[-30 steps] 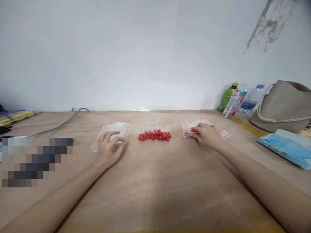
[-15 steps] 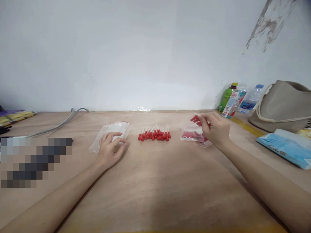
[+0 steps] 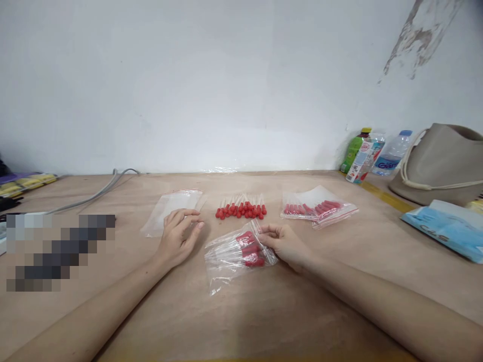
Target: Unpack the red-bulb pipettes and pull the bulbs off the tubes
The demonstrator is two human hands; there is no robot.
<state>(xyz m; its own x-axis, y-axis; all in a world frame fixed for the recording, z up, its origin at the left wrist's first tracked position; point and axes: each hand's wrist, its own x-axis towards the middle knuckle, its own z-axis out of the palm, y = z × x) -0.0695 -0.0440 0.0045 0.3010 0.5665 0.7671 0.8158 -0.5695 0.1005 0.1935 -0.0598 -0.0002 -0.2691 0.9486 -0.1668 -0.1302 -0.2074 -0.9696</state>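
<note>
My right hand [image 3: 284, 244] pinches the edge of a clear bag of red-capped droppers [image 3: 237, 252] lying on the wooden table [image 3: 241, 311] in front of me. My left hand [image 3: 177, 236] rests with fingers loosely apart on the near edge of a stack of empty clear bags [image 3: 171, 208], holding nothing. A row of loose red-capped droppers [image 3: 241, 208] lies just beyond the two hands. To the right sits a pile of filled dropper bags [image 3: 317, 207].
Three bottles [image 3: 368, 156] stand against the wall at the far right, beside a beige bag [image 3: 441, 163] and a blue packet [image 3: 445, 229]. A grey cable [image 3: 94, 193] runs along the left. A blurred patch covers something at the left edge.
My right hand lifted one filled bag off the right pile and brought it left and nearer, to the table's middle. My left hand barely shifted.
</note>
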